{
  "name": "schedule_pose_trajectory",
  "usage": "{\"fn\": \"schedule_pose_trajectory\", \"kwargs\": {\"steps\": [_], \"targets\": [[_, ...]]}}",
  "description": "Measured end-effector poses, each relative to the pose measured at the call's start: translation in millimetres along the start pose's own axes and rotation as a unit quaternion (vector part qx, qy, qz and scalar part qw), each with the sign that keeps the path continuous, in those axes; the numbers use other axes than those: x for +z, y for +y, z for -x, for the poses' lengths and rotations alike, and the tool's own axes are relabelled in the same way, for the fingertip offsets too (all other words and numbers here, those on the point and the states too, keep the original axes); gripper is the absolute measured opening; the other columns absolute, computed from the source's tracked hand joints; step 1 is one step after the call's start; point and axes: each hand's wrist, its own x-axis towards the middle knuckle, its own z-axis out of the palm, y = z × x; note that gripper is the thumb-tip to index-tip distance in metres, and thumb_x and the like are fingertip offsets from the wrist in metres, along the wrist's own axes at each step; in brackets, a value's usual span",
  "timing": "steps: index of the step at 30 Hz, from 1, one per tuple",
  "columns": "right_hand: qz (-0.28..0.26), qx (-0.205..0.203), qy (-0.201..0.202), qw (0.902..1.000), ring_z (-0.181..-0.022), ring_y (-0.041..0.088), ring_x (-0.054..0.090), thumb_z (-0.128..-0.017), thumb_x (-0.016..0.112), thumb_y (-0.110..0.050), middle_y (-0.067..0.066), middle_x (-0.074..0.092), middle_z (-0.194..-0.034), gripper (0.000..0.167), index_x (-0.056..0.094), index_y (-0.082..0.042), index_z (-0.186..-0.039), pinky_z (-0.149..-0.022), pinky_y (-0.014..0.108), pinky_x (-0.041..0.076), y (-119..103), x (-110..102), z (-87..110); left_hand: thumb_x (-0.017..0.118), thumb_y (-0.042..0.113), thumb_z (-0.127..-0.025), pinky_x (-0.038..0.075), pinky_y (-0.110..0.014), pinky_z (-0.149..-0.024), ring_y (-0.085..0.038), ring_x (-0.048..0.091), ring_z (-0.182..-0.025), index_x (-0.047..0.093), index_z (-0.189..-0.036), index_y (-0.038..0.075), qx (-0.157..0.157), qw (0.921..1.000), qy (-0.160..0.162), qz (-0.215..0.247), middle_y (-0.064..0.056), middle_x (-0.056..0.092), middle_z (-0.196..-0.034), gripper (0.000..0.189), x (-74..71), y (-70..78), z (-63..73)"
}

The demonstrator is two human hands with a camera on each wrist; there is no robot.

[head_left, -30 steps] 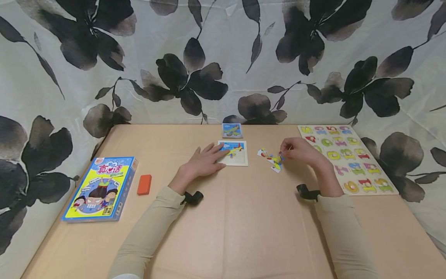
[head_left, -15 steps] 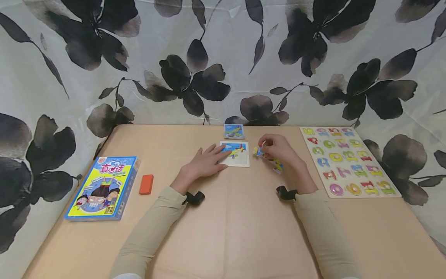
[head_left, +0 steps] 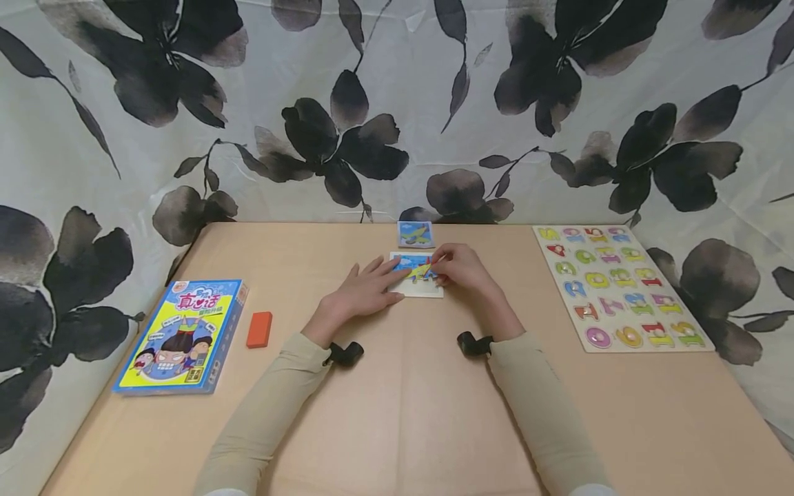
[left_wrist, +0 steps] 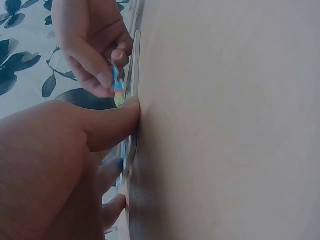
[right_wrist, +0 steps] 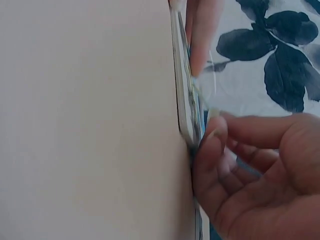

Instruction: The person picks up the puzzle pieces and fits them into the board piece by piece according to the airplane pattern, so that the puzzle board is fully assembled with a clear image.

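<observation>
A small white-bordered jigsaw board with a blue and yellow picture lies toward the back middle of the table. My left hand rests on its left side with fingers spread; in the left wrist view the thumb presses at the board's edge. Thumb and fingertips of my right hand pinch a joined group of jigsaw pieces, blue and yellow, tilted close over the board's right part. The fingers partly hide these pieces. Just behind the board sits a blue picture puzzle with a yellow plane.
A blue and yellow box lies at the left, with an orange block beside it. On the right is a white sheet of colourful letter-like shapes. A floral cloth hangs behind the table's back edge.
My right hand has picked up the jigsaw pieces from the table right of the board and carried them left, over the board. The left hand has stayed in place.
</observation>
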Motion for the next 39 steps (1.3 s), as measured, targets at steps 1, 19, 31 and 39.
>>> {"fn": "schedule_pose_trajectory", "kwargs": {"steps": [1, 19, 31, 39], "targets": [[0.002, 0.002, 0.003, 1.0, -0.055, 0.014, 0.061, -0.089, 0.067, -0.006, 0.013, 0.066, -0.077, 0.015, 0.067, 0.003, -0.101, -0.054, 0.023, 0.053, -1.5, 1.9, -0.2, 0.044, 0.049, -0.102, 0.008, -0.069, -0.119, -0.032, 0.009, -0.157, 0.026, -0.158, 0.035, 0.001, 1.0, 0.002, -0.001, 0.005, 0.013, -0.169, 0.06, -0.2, 0.2, 0.2], [0.128, 0.004, 0.038, 0.991, -0.055, 0.012, 0.055, -0.086, 0.067, -0.006, 0.009, 0.063, -0.078, 0.006, 0.068, -0.001, -0.089, -0.051, 0.02, 0.042, -8.0, 14.4, -5.5, 0.044, 0.048, -0.103, 0.008, -0.069, -0.119, -0.033, 0.009, -0.156, 0.027, -0.158, 0.034, 0.0, 1.0, 0.001, 0.003, 0.004, 0.013, -0.169, 0.059, -0.2, 0.1, 2.8], [0.189, -0.031, 0.037, 0.9807, -0.079, 0.022, 0.056, -0.084, 0.071, -0.01, 0.012, 0.066, -0.088, 0.012, 0.068, -0.003, -0.093, -0.063, 0.025, 0.042, -2.1, 9.2, -7.1, 0.044, 0.049, -0.103, 0.006, -0.068, -0.12, -0.031, 0.007, -0.157, 0.027, -0.157, 0.036, -0.004, 0.9999, -0.003, 0.015, 0.006, 0.012, -0.169, 0.059, 1.2, -1.6, 1.2], [0.193, -0.026, -0.014, 0.9807, -0.072, 0.021, 0.052, -0.082, 0.071, -0.003, 0.011, 0.059, -0.087, 0.023, 0.067, -0.003, -0.104, -0.06, 0.025, 0.041, -5.0, -1.1, -2.4, 0.043, 0.051, -0.102, 0.006, -0.068, -0.12, -0.031, 0.007, -0.157, 0.026, -0.157, 0.036, 0.0, 0.9999, 0.0, 0.011, 0.006, 0.012, -0.169, 0.059, 1.6, -3.1, -0.9]]}}
